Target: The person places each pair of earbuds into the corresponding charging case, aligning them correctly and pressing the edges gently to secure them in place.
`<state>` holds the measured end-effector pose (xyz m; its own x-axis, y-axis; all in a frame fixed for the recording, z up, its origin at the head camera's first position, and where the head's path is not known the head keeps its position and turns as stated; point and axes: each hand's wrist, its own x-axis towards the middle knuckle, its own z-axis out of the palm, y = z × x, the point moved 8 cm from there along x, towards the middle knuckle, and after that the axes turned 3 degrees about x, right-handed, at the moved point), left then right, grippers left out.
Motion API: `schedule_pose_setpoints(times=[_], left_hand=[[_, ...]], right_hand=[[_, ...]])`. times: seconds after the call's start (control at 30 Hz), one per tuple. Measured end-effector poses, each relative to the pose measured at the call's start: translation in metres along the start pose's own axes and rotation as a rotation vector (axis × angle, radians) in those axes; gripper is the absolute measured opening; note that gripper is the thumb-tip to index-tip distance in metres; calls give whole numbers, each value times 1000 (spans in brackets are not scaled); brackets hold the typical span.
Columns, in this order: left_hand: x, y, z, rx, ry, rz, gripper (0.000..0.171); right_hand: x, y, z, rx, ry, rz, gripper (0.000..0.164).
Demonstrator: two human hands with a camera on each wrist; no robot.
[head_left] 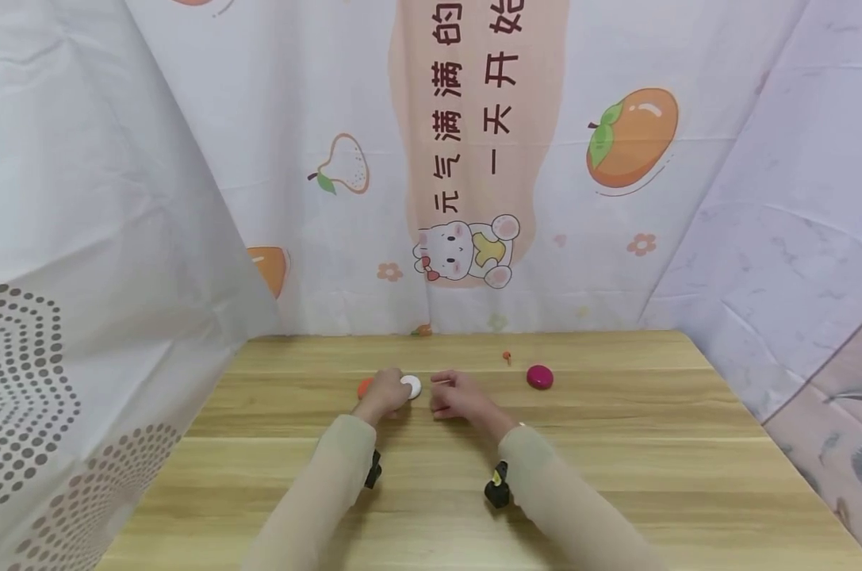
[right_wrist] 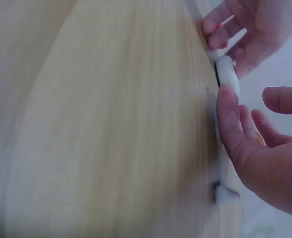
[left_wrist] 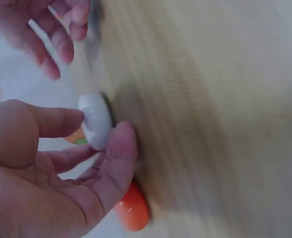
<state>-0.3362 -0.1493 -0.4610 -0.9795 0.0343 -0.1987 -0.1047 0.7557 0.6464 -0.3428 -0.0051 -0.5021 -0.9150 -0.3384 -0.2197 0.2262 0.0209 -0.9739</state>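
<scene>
White and glossy, a disc [head_left: 412,386] is pinched by the left hand [head_left: 385,391] at far centre, its placing seemingly unfinished; nothing is held by the loosely spread right hand [head_left: 462,396]; the magenta disc [head_left: 540,377], right, is untouched.

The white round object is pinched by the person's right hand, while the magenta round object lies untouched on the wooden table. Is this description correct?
Not quite: the left hand pinches the white round object, not the right hand, as the left wrist view shows. The magenta round object does lie untouched on the wooden table.
</scene>
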Motion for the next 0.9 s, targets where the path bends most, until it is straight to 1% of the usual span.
schedule_pose_setpoints(times=[0.07, 0.17, 0.33, 0.4, 0.5, 0.67, 0.83, 0.9], left_hand=[[4, -2, 4, -29, -5, 16, 38], [7, -6, 12, -145, -45, 3, 40], [6, -12, 20, -295, -122, -25, 33], [5, -14, 20, -327, -129, -26, 32], [4, -18, 19, -386, -121, -33, 34], [4, -23, 17, -442, -103, -30, 35], [4, -26, 20, -460, -112, -9, 37], [3, -25, 21, -451, -117, 13, 38]], right_hand=[[2, 2, 5, -2, -5, 16, 41], [4, 2, 10, -14, -17, 32, 44], [6, 2, 14, -81, -38, 23, 37], [6, 2, 16, -116, -40, 10, 34], [6, 0, 17, -148, -28, -20, 32], [3, -2, 18, -151, -28, -42, 31], [-3, -8, 20, -201, -44, -92, 26], [-4, -8, 20, -210, -37, -91, 26]])
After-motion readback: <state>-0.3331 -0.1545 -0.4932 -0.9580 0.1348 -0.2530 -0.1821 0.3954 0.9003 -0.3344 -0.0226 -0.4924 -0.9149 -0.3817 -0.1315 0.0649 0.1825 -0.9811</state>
